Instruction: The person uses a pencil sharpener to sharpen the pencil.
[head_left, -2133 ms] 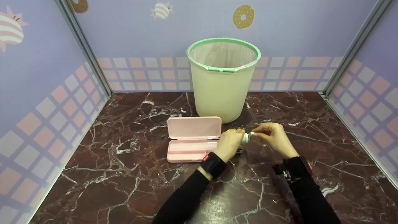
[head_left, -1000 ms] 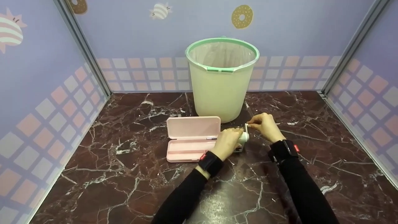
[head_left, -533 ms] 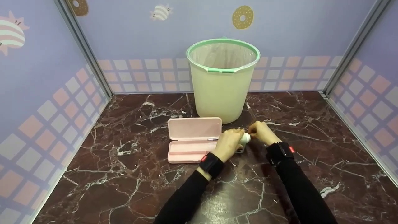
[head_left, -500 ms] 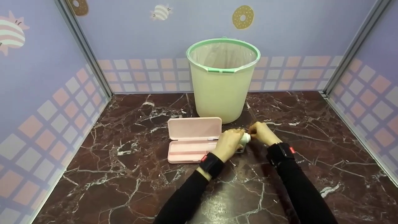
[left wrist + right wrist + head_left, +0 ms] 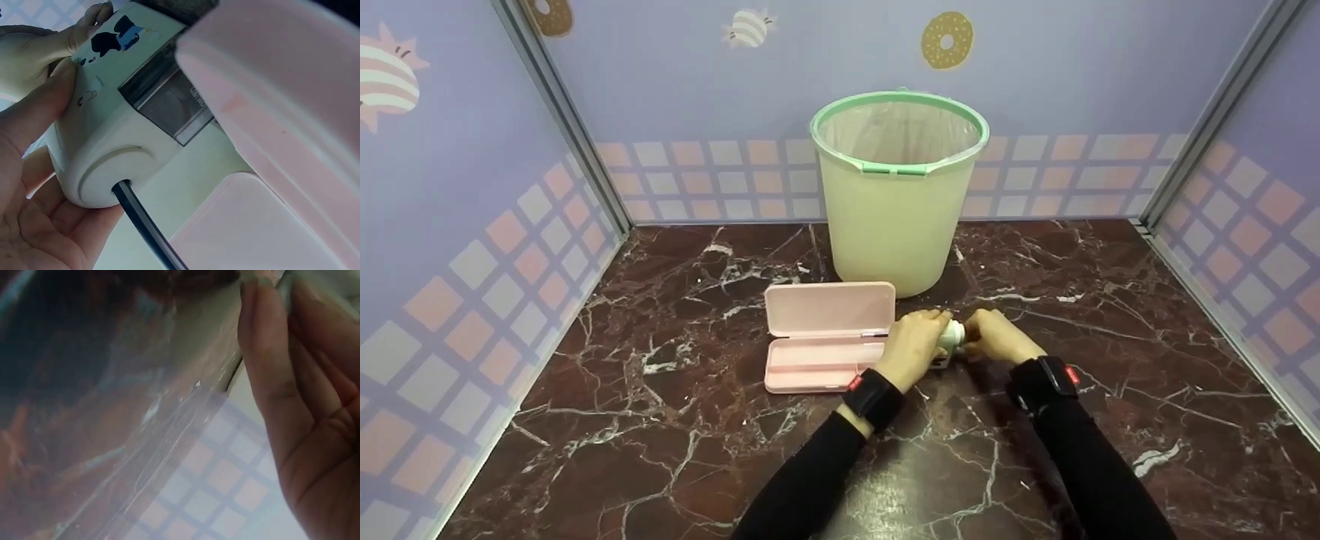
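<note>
In the left wrist view, a pale green and white pencil sharpener (image 5: 104, 135) has a cartoon sticker, a clear shavings drawer and a dark, striped pencil (image 5: 145, 225) in its round front hole. My left hand (image 5: 913, 346) grips the sharpener's body from above, its thumb along one side. At the sharpener's right end, my right hand (image 5: 999, 336) pinches the small crank handle; the hand mostly hides the crank in the head view. Its fingertips meet around the knob at the top of the right wrist view, which is blurred.
A pink pencil case (image 5: 806, 375) lies with its lid up, just left of the sharpener. Behind them stands a tall pale bin (image 5: 892, 225) with a green rim and plastic liner. Patterned walls (image 5: 720, 90) enclose the marble-look tabletop (image 5: 682, 450).
My right hand has circled at the sharpener's end, rising with the crank, then coming down closer to the table. My left hand keeps its grip with hardly any movement.
</note>
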A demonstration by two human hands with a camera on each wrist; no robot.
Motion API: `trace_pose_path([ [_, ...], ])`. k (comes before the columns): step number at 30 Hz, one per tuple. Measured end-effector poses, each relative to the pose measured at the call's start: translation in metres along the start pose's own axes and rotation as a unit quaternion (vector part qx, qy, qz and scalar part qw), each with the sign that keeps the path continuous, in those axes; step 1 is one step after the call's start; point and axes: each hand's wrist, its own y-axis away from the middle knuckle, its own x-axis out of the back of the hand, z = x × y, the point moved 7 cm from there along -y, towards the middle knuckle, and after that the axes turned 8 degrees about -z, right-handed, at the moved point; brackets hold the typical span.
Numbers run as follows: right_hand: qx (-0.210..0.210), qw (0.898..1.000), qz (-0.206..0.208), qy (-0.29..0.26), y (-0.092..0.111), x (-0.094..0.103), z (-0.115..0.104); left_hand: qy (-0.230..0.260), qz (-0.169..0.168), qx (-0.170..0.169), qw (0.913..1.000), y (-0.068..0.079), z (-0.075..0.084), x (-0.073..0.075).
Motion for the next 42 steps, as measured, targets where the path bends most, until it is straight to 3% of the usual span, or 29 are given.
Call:
trace_pose_path([
  [9, -0.006, 1.0, -0.021, -0.006, 0.013, -0.001, -0.004, -0.016, 0.002, 0.008, 0.9998, -0.002, 0.005, 0.0],
  [15, 0.034, 0.998, -0.048, -0.014, 0.024, 0.004, -0.019, -0.019, 0.013, 0.017, 0.9996, -0.002, 0.004, 0.001],
  [18, 0.055, 0.996, -0.063, -0.035, 0.028, 0.007, -0.021, -0.02, 0.018, 0.022, 0.9994, -0.001, 0.003, 0.003],
  [25, 0.035, 0.986, -0.105, -0.126, 0.032, 0.008, -0.012, -0.009, 0.017, 0.035, 0.9992, -0.002, 0.002, 0.005],
  [29, 0.035, 0.981, -0.115, -0.151, 0.033, 0.009, -0.01, -0.017, 0.022, 0.039, 0.9988, -0.001, 0.003, 0.003],
  [35, 0.046, 0.976, -0.109, -0.183, 0.035, 0.011, -0.008, -0.024, 0.027, 0.032, 0.9988, 0.0, 0.004, 0.002],
  [42, 0.058, 0.974, -0.056, -0.213, 0.037, 0.027, -0.013, -0.019, 0.005, 0.018, 0.9996, -0.001, 0.002, -0.001],
])
